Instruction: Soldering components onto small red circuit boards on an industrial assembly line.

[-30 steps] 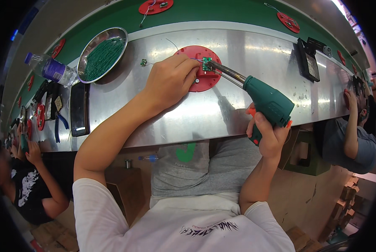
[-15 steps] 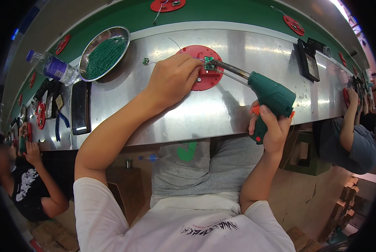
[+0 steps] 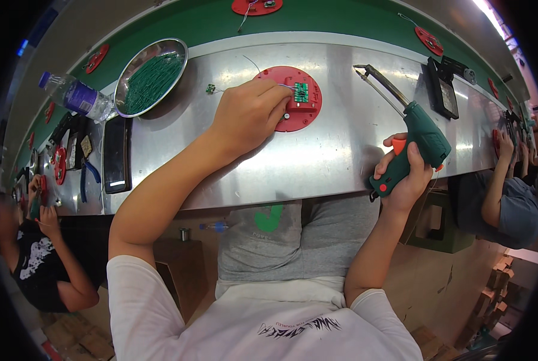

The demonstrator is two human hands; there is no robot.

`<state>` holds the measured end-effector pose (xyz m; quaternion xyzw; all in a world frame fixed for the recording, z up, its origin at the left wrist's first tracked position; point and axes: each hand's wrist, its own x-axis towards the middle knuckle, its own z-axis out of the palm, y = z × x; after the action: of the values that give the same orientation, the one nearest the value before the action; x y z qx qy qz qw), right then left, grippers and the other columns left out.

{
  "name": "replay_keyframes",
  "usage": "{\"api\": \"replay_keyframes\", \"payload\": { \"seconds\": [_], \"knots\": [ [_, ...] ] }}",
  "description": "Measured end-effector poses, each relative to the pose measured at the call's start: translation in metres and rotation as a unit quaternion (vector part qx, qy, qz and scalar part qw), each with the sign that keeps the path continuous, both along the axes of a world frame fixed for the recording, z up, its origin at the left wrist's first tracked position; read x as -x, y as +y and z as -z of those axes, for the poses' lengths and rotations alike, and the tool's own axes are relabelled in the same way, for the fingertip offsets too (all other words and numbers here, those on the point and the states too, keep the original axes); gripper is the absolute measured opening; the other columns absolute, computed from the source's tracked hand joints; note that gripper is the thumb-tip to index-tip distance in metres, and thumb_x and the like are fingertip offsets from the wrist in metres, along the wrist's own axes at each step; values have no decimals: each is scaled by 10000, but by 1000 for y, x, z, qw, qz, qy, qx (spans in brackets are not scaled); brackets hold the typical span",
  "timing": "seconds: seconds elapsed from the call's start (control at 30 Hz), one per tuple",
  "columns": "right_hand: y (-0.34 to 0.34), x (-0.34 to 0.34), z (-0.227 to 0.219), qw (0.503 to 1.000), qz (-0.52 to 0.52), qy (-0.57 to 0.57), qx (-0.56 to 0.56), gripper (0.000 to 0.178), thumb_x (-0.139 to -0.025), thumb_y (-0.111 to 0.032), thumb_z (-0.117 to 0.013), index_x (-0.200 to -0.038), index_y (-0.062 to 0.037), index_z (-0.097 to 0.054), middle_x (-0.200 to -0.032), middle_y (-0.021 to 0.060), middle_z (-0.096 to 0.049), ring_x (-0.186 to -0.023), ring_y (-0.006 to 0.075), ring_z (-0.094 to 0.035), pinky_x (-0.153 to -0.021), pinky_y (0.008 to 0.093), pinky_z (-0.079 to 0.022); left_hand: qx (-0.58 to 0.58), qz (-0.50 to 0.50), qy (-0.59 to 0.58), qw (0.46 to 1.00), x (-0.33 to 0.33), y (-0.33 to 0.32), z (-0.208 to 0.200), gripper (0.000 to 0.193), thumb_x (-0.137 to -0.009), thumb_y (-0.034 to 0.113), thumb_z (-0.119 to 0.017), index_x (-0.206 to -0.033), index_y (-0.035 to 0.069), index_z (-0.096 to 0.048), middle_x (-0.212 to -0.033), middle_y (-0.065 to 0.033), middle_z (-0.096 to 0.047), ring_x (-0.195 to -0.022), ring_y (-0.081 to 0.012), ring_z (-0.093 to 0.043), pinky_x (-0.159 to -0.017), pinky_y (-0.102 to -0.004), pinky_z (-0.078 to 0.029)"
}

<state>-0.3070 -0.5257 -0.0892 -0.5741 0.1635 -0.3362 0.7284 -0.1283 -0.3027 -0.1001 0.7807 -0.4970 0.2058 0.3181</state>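
Note:
My left hand (image 3: 251, 114) is closed over the left part of a round red plastic piece (image 3: 310, 117) on the metal bench, its fingertips largely hidden. A small green circuit board (image 3: 301, 92) sits on the red piece, with thin wires running from it toward my fingers. Left of the hand, a tiny board (image 3: 210, 89) lies at the end of a wire. My right hand (image 3: 406, 174) grips a green soldering gun (image 3: 426, 139) with an orange trigger. Its dark tip and thin feed tube point up and left, apart from the board, over the bench to its right.
A metal bowl (image 3: 181, 65) of green sticks, a bottle (image 3: 76, 96), a phone (image 3: 116, 155) and blue-handled pliers (image 3: 87, 180) are at left. A black holder (image 3: 442, 90) stands at right. More red pieces (image 3: 257, 6) lie on the green strip behind. Co-workers sit on both sides.
The soldering gun's tip has left the green board; my right hand has carried the gun to the right, and its tip points more upward. My left hand has stayed nearly in place.

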Motion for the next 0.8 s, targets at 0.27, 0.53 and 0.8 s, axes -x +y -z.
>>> {"api": "replay_keyframes", "payload": {
  "seconds": [0.27,0.53,0.8],
  "knots": [
    [-11,8,17,984,55,93,-145,343,-1009,-346,-493,-954,-55,-666,-556,33,-515,-406,145,-434,-386,271,-344,12,8,-32,999,0,5,13,96,-750,101,-660,-770,61,-574,-722,-123,-592,-682,-331,-626,-608,-443,-515],
    [1,12,-2,995,68,47,-63,404,-1053,-344,-431,-1167,11,-585,-745,6,-500,-625,77,-436,-564,218,-339,-23,5,-119,993,8,-1,8,139,-721,145,-711,-818,85,-631,-774,-50,-639,-757,-242,-663,-567,-388,-522],
    [-5,5,11,996,53,15,-68,399,-1045,-322,-440,-1159,31,-587,-745,27,-500,-636,101,-434,-576,232,-346,130,-46,-103,985,10,11,-14,318,-711,235,-742,-964,64,-656,-1045,-120,-621,-993,-345,-594,-850,-443,-466]
  ]
}}
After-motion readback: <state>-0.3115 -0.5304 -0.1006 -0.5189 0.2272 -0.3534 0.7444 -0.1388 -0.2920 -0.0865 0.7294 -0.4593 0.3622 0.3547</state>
